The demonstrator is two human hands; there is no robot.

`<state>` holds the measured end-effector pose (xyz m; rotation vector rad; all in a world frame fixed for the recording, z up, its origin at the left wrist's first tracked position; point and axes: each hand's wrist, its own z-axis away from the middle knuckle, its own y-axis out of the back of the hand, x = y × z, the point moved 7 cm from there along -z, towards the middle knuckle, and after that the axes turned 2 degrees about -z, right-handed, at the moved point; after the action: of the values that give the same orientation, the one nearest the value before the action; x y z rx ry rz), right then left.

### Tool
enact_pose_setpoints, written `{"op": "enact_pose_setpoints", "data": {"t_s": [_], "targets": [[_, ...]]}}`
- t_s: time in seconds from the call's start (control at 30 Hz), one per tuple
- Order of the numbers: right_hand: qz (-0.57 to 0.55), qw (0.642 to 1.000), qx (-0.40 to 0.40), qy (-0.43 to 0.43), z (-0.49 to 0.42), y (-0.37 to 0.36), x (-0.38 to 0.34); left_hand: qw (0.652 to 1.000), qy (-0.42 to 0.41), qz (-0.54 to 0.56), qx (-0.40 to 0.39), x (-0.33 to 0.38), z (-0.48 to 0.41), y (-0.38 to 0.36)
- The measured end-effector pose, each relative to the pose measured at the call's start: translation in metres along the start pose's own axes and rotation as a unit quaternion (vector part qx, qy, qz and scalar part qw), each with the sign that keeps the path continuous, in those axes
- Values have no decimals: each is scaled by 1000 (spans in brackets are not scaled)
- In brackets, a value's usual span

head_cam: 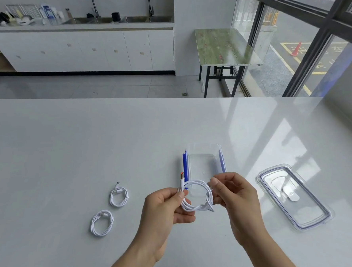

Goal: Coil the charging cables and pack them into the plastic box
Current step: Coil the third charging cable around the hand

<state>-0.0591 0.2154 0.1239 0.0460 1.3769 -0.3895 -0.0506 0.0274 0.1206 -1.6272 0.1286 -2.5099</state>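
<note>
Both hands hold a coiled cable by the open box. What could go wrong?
The held cable shows no tie; it may spring open once the left hand and right hand release it in the plastic box.
Its plug sticks up and could catch the rim.
The far coil and near coil may unwind when lifted.

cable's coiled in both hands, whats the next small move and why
Probably lower the coiled cable into the open plastic box just beyond it: the left hand and right hand hold it looped, the box looks empty, and the lid lies aside.
</note>
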Motion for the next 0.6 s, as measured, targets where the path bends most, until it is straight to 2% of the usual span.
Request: {"op": "enact_pose_setpoints", "data": {"t_s": [0.13,0.4,0.5,0.6], "targets": [[-35,995,-66,-63,4,-11,11,1000,26,-10,5,-9,-2,1],[-129,973,-114,-155,9,-17,23,998,24,-52,-10,-13,2,3],[-150,966,-130,-162,10,-20,26,997,13,-72,-20,-12,4,-1],[-118,974,-132,-141,11,-16,28,997,8,-71,-15,-12,4,-1]]}}
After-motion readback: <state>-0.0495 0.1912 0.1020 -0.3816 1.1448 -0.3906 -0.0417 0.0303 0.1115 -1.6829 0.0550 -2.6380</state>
